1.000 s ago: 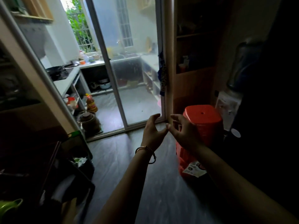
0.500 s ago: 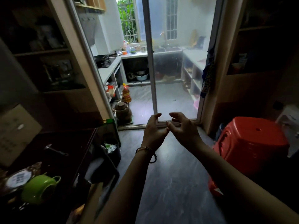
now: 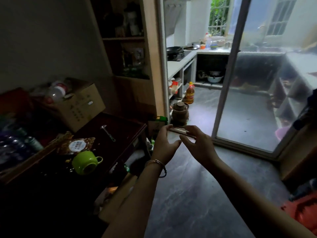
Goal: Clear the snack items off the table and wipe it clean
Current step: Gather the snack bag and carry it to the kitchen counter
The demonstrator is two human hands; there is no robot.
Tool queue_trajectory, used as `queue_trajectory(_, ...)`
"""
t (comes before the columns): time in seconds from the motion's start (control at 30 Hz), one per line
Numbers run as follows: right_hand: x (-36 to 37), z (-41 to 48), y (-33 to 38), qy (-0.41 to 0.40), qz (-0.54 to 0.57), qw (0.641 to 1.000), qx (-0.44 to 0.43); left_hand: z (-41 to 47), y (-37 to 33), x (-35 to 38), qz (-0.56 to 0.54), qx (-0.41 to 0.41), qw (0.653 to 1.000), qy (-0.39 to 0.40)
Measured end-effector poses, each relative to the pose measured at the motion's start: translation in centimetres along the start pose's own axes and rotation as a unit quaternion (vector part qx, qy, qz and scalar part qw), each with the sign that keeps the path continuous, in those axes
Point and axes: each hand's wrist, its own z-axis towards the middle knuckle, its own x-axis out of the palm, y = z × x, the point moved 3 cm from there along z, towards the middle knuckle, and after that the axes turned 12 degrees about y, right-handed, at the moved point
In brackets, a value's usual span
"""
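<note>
**A:** Where are the snack things sitting?

**B:** The snack packet (image 3: 76,145) is lying flat on the dark table (image 3: 123,134), toward its left side. Crumbs (image 3: 68,160) are spreading from it toward the green cup (image 3: 85,162), which is lying tipped on its side just beside the packet. I'd say it was knocked over rather than set down. A metal tool (image 3: 107,133) is lying apart from them, further back.

**A:** And the hands?

**B:** Both are hovering over the floor, well to the right of the table. The left hand (image 3: 164,145) and right hand (image 3: 197,146) are facing each other with fingers released and spread, thumbs nearly meeting. Neither is grasping anything I can make out. My guess is they are being kept free to take the packet or the cup first, since nothing looks cleared yet.

**A:** What are the containers holding?

**B:** The cup's mouth is facing this way, and nothing is showing inside, though it is shadowed. The cardboard box (image 3: 80,107) at the table's back corner is holding plastic bottles (image 3: 55,93). On the floor by the door frame, a lidded clay jar (image 3: 180,114) is hiding its contents. Behind it an oil bottle (image 3: 190,92) is showing amber oil.
</note>
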Motion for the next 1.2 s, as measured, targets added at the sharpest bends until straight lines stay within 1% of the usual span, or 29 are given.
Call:
queue_trajectory(0.1,1.1,2.5,-0.1,0.048,-0.008,0.998,-0.035,0.4,0.8,-1.5,0.001,-0.028,0.998,-0.057)
queue_trajectory(0.17,2.1,3.7,-0.2,0.084,0.002,0.995,-0.055,0.1,1.7,-2.3,-0.020,-0.060,0.994,-0.084)
queue_trajectory(0.23,3.3,4.4,-0.5,0.118,0.013,0.991,-0.060,-0.5,2.7,-3.1,-0.028,-0.088,0.988,-0.124)
queue_trajectory(0.33,5.2,5.5,-0.5,0.166,0.010,0.983,-0.081,-1.8,3.6,-4.3,-0.010,-0.112,0.977,-0.181)
queue_trajectory(0.5,8.3,6.9,0.5,0.226,0.034,0.968,-0.108,-3.6,6.0,-6.2,-0.004,-0.160,0.956,-0.244)
queue_trajectory(0.6,10.8,7.8,1.1,0.268,0.031,0.954,-0.132,-3.8,6.8,-7.9,0.025,-0.170,0.950,-0.262)
queue_trajectory(0.67,12.6,8.7,1.5,0.280,0.022,0.949,-0.145,-3.6,7.2,-9.4,0.033,-0.167,0.946,-0.276)
queue_trajectory(0.77,15.3,10.6,2.8,0.294,0.019,0.945,-0.141,-2.9,8.4,-12.1,0.035,-0.164,0.943,-0.288)
queue_trajectory(0.9,17.7,12.6,3.6,0.314,0.021,0.939,-0.141,-2.1,10.5,-14.2,0.031,-0.179,0.941,-0.284)
queue_trajectory(1.1,22.2,17.2,5.1,0.308,0.012,0.942,-0.132,0.6,14.1,-19.3,0.031,-0.190,0.946,-0.261)
queue_trajectory(1.2,24.3,19.3,5.9,0.304,0.011,0.945,-0.124,2.0,15.5,-22.0,0.031,-0.182,0.950,-0.251)
